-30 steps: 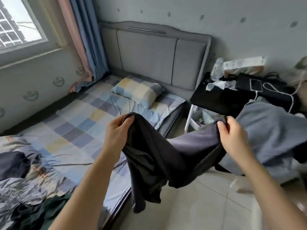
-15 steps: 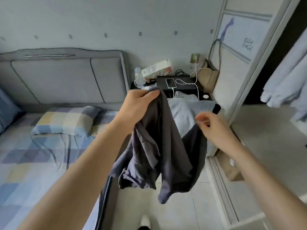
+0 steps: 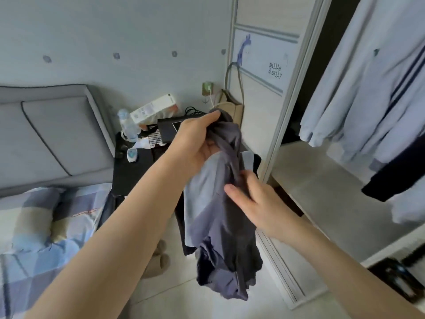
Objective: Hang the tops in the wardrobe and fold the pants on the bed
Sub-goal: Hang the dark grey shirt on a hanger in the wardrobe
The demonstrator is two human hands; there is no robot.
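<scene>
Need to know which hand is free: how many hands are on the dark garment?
2. The left hand grips the bunched top of the dark garment; the right hand touches it lower down, fingers partly behind the cloth.

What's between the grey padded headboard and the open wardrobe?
In the head view, a cluttered black bedside table stands between the grey padded headboard and the wardrobe.
</scene>
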